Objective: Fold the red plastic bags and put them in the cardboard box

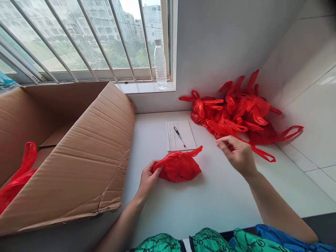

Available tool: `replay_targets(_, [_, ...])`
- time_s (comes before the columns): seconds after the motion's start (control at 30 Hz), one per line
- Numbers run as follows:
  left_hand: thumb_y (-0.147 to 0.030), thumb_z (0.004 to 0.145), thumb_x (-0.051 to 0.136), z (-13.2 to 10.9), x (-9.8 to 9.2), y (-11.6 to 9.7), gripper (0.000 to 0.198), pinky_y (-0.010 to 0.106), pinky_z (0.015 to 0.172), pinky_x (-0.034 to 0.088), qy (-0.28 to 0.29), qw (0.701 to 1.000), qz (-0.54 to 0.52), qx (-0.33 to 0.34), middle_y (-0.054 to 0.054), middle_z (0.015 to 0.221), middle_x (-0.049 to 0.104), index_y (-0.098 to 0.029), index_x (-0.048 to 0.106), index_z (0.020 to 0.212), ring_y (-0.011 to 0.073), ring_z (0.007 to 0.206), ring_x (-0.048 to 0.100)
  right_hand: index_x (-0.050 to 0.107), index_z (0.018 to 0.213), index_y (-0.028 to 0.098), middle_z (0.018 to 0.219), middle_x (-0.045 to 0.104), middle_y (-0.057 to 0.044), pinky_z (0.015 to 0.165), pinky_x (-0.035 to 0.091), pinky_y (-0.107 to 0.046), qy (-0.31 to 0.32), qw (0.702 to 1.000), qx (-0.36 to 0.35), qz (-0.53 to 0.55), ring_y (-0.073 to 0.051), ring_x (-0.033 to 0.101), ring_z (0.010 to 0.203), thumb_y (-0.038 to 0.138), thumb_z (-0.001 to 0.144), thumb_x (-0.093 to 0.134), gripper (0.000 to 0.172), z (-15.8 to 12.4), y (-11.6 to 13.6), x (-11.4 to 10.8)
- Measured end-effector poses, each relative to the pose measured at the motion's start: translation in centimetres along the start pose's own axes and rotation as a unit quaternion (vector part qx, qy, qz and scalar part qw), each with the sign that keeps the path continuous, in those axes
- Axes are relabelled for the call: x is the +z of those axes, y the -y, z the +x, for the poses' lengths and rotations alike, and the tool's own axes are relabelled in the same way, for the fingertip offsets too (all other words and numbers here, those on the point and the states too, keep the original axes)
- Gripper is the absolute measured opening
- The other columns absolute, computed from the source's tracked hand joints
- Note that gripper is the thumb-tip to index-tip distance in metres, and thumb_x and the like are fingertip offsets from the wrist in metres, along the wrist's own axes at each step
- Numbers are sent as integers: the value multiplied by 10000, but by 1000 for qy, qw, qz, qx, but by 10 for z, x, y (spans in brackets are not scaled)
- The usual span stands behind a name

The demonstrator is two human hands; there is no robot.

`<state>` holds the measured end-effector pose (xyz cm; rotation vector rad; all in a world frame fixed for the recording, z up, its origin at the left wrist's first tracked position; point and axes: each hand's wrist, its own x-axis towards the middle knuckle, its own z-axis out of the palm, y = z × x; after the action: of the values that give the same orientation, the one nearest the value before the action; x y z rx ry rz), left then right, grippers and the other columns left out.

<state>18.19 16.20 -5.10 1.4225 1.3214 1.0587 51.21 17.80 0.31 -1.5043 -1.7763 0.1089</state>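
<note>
A knotted red plastic bag (181, 168) lies on the white tabletop, its contents hidden. My left hand (149, 178) grips its left end between thumb and fingers. One tied end of the bag points up to the right. My right hand (237, 154) hovers at the near edge of a pile of red plastic bags (236, 108). Its fingers are curled together, with some red showing in the gap of the hand. Whether that is a held bag or the pile behind it, I cannot tell.
A large open cardboard box (86, 147) stands at the left with a red bag (19, 178) inside. Beyond my left hand lie a notebook (172, 134) and a black pen (179, 136). A water bottle (160, 66) stands on the windowsill. Walls bound the table's back and right.
</note>
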Motion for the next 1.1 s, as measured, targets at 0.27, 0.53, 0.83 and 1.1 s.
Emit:
replay_targets(0.27, [-357, 882, 619, -4, -22, -7, 272, 264, 843, 483, 32, 999, -28, 17, 45, 1051, 692, -195, 659, 1097, 186, 957, 629, 587, 781, 233, 737, 665, 7, 538, 370, -258, 292, 954, -72, 12, -150, 564, 613, 191, 863, 524, 111, -27, 27, 51])
replay_targets(0.53, [-473, 929, 490, -13, -29, -13, 397, 289, 703, 472, 46, 997, -52, -35, 83, 887, 700, -148, 716, 949, 184, 769, 602, 586, 1090, 270, 1028, 713, 6, 694, 511, -285, 267, 958, -32, 103, -167, 670, 864, 209, 917, 513, 197, -30, 18, 41])
replay_targets(0.83, [-355, 887, 624, -6, -2, -13, 404, 447, 1018, 446, -59, 963, 198, 174, 91, 1285, 533, -248, 521, 1263, 257, 1217, 516, 400, 1416, 153, 1423, 495, -170, 1060, 420, -500, 111, 967, -228, -9, -291, 474, 1302, 353, 941, 542, 535, -43, 32, 71])
replay_targets(1.1, [-385, 973, 481, 8, 20, 6, 610, 489, 1157, 324, 124, 845, 445, 270, 110, 1602, 227, -265, 258, 1528, 289, 1447, 297, 210, 1533, 62, 1572, 288, -188, 1170, 297, -504, 188, 946, -248, -89, -285, 264, 1462, 455, 965, 449, 731, -52, 32, 118])
